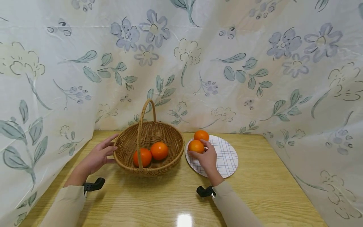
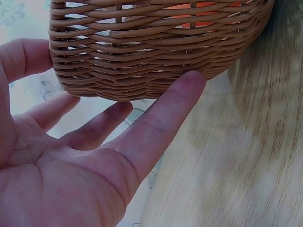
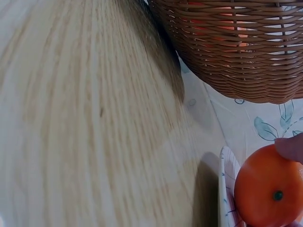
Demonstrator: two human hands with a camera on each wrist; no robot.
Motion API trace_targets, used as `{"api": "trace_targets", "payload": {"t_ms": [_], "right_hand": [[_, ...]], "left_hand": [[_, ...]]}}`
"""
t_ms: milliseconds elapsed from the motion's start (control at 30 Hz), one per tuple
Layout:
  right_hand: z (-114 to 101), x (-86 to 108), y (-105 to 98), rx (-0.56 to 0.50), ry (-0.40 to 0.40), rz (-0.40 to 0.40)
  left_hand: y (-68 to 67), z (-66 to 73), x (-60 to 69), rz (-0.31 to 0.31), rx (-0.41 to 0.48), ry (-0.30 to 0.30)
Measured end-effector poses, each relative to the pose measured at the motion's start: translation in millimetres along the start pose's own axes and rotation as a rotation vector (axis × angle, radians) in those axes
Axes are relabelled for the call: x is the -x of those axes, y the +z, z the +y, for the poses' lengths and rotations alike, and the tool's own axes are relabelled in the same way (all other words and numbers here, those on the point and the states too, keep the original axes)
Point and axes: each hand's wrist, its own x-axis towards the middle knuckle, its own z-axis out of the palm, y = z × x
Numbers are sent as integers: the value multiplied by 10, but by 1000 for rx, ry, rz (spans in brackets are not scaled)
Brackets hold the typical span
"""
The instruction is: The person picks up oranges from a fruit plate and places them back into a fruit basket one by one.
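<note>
My left hand (image 1: 96,156) touches the left side of a wicker basket (image 1: 124,166) with its fingers spread. In the left wrist view, one fingertip (image 2: 191,82) lies against the basket's weave. Two oranges (image 1: 159,151) sit side by side in the basket, partly behind its tall handle (image 1: 141,132). To the right, my right hand (image 1: 208,157) holds an orange (image 1: 196,147) between thumb and fingers, over a white plate with blue checks (image 1: 227,157). Another orange (image 1: 201,135) sits behind it on the plate. The right wrist view shows the held orange (image 3: 267,189) against the plate.
Everything stands on a light wooden table (image 1: 158,201). A floral cloth (image 1: 181,63) hangs behind and along both sides of it. The basket stands near the back edge, left of the plate. Each wrist carries a small black camera mount (image 1: 94,185).
</note>
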Motion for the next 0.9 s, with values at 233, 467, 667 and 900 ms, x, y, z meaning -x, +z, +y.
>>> {"api": "trace_targets", "payload": {"t_ms": [233,467,667,900], "right_hand": [[-77,16,-92,-12,-9,-16],[-231,-18,-231,-49,-6,-94],[-387,-137,-375,-55,-28,-187],[-642,-288,-473,-100,-87,-326]], "left_hand": [[-23,-12,-15,-14,13,12],[-2,-2,-26,-2,9,12],[57,-6,-68,14,5,16],[121,-21,-117,41,10,19]]}}
